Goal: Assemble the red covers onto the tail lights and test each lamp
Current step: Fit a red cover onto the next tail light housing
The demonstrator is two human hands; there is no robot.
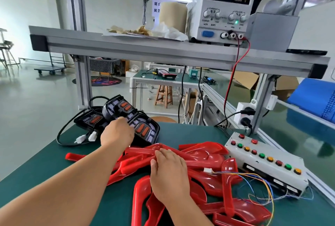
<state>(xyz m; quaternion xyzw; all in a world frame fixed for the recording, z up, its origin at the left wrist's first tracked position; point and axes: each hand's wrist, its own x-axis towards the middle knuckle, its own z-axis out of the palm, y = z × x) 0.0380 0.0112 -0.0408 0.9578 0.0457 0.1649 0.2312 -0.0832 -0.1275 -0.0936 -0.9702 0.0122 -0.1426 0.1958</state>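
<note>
The green-topped bench [45,171] carries everything, with the heap of red covers [203,155] spread over its near middle. Above and behind the red covers an aluminium shelf [145,50] spans the frame, and on it, up and to the right of the heap, stands a power supply [223,8] whose display reads 0.000 in green and 12.00 in red. Just right of the red covers, touching their edge, lies a white test box [268,169] with a row of red, green and yellow buttons. Behind and left of the heap sit three black tail lights [123,106] with their cables, orange lenses facing up.

The hands are apart. The left hand [117,133] is beyond the heap's far left edge, its fingers curled onto the near side of the nearest tail light [145,129]. The right hand [168,171] lies palm down on the middle of the heap, fingers bent over the long rim of the top cover [143,151]. A small white connector [207,170] on thin coloured wires rests on the heap's right side.
</note>
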